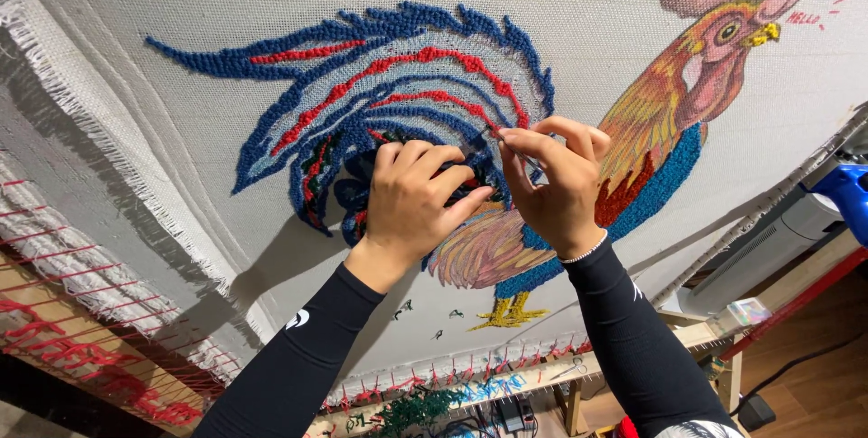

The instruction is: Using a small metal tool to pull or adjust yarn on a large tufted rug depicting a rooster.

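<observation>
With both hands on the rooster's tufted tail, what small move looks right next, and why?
Probably draw the pinched strand clear of the pile. The right hand pinches something thin at its fingertips beside the red and blue tail tufting, while the left hand presses flat on the cloth, steadying it. What the strand is cannot be told.

Both arms reach forward; left hand (411,198) curled, knuckles up; right hand (559,187) in a fingertip pinch grip.

Cloth (561,13) stretched on frame (542,382), rooster (506,149) across its middle, left hand (411,198) on the tail, right hand (556,185) just beside it, touching, scissors (571,368) on frame below.
</observation>
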